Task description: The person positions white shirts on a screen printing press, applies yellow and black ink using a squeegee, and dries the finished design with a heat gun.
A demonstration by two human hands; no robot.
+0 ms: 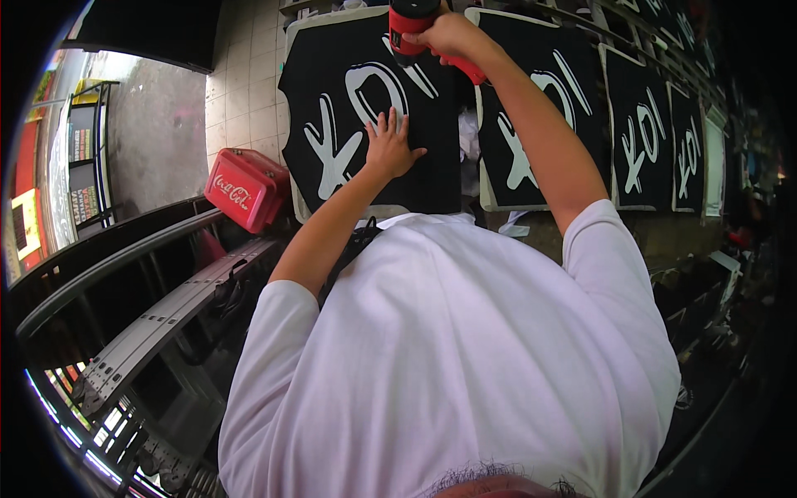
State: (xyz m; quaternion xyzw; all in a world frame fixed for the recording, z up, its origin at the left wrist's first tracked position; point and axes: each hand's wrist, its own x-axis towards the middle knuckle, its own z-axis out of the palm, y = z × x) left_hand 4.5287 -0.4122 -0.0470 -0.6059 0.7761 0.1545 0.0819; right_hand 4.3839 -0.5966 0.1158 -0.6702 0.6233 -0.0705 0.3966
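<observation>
The right hand grips a red-black blower-like tool over the far part of the leftmost black panel, where the left hand lies spread; drying seems underway, probably calling next for even sweeps.

Pale square floor tiles run down the upper left of the frame, beside a dark panel and a grey patch of ground. Bright daylight falls at the far left, around colourful signboards. A slotted metal beam slants across the lower left; the right edge is dim and cluttered.
</observation>
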